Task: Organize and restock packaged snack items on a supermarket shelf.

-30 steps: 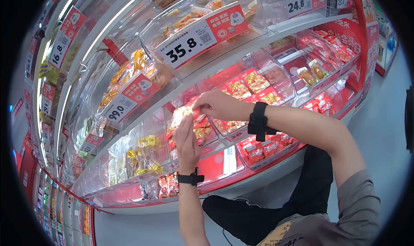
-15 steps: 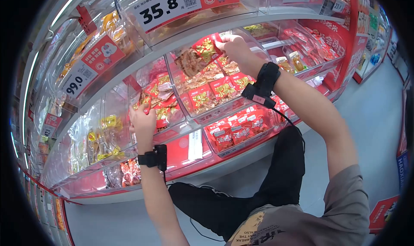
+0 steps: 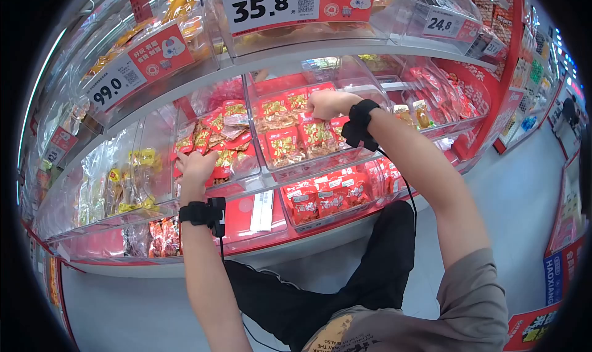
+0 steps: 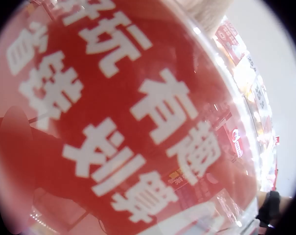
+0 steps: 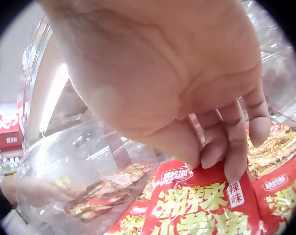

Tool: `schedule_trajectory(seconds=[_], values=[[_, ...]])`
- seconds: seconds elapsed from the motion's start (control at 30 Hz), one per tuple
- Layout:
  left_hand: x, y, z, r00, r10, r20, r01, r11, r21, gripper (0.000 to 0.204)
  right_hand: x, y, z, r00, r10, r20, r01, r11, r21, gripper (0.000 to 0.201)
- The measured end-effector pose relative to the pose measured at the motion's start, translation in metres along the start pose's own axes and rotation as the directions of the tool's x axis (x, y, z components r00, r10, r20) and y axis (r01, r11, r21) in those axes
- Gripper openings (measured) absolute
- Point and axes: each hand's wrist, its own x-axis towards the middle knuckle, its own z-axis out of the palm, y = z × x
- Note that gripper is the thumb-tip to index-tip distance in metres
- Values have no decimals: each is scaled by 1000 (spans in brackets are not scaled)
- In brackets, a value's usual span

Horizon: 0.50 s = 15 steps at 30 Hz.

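Observation:
My right hand [image 3: 332, 105] reaches into the middle clear bin [image 3: 308, 165], over rows of red snack packets [image 3: 285, 143]. In the right wrist view its thumb and fingers pinch the top edge of a red snack packet [image 5: 199, 203] with yellow lettering, among similar packets. My left hand [image 3: 196, 172] is low over the left bin, at the edge of a jumbled heap of red snack packets [image 3: 216, 130]. Its thumb stands apart from its fingers. A red sign with white characters [image 4: 123, 103] fills the left wrist view.
A shelf with price signs [image 3: 271, 6] overhangs the bins. A clear divider [image 3: 251, 120] stands between the two bins. Below are more red packets [image 3: 330, 194] and a white label [image 3: 262, 210]. Yellow-topped bags [image 3: 145, 161] lie at left. Cables hang from both wrist cameras.
The hands parted; my left hand moved to the left bin. My right hand carried a snack packet right, then lowered it among the packets in the middle bin. The head view shifted.

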Motion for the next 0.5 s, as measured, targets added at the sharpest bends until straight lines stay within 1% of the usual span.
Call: schedule_trajectory(seconds=[0.03,0.07,0.1,0.17,0.2,0.3,0.33,0.37,0.4,0.43,0.5], values=[[2,-1,0,1000,-7,-7,7,1000,6,69,1,-2,0,998,17,62,-17,1000,-8,19],[-13,9,-9,1000,18,-3,-18,1000,23,70,1,-4,0,992,33,124,-33,999,0,22],[-14,10,-11,1000,15,8,-15,1000,9,70,2,-5,-1,981,48,186,-50,999,8,24],[-15,11,-12,999,9,35,-9,1000,-19,72,-1,-2,-2,982,6,187,-25,995,99,31],[-17,12,-12,1000,11,-3,-11,1000,18,67,-3,1,-2,982,-15,190,-12,990,141,35],[7,-6,1,998,57,18,-54,991,-121,60,-15,7,-8,991,-109,82,94,980,173,43],[11,-11,4,996,67,61,-59,990,-126,57,-22,7,-9,990,-129,51,117,973,201,46],[11,-10,3,992,76,98,-63,990,-129,55,-25,12,-4,968,-247,-53,249,967,47,44],[12,-10,0,988,84,131,-67,989,-131,53,-40,11,-2,945,-301,-124,307,951,25,43],[17,-12,-1,982,78,171,-61,992,-107,58,-58,7,1,915,-355,-193,362,932,1,41],[20,-9,-1,964,71,255,-57,996,-62,70,-83,0,9,886,-393,-246,401,916,-20,39]])
